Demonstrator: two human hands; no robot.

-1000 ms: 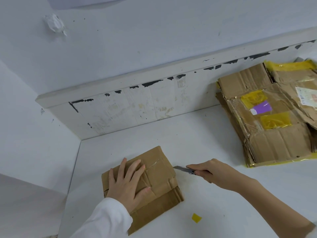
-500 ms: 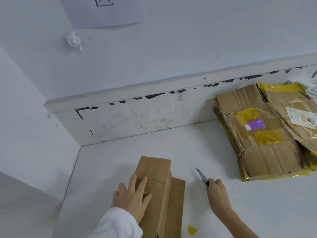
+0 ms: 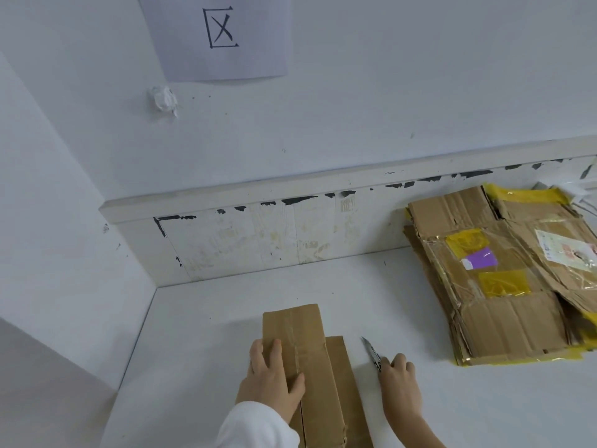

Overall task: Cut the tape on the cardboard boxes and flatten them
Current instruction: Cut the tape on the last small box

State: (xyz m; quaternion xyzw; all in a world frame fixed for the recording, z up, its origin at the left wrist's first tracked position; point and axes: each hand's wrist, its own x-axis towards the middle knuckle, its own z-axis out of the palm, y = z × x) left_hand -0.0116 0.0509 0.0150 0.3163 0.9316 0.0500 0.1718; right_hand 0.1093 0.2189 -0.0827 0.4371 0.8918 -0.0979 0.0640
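A small brown cardboard box [image 3: 310, 360] lies on the white table [image 3: 420, 318] near the front edge, with a strip of clear tape running along its top. One flap lies flat on its right side. My left hand [image 3: 273, 379] presses on the box's left part with spread fingers and the thumb over the tape line. My right hand [image 3: 399, 383] rests on the table to the right of the box and grips a utility knife [image 3: 371, 352], whose blade points away from me, clear of the box.
A stack of flattened cardboard boxes [image 3: 504, 286] with yellow tape and labels lies at the right against the back ledge [image 3: 290, 195]. A paper sign [image 3: 216, 33] and a crumpled white wad [image 3: 163, 98] hang on the wall. A wall bounds the table on the left.
The box has been turned from lying crosswise to lengthwise, and my left hand stayed on it. My right hand pulled the knife away from the box and down to the table.
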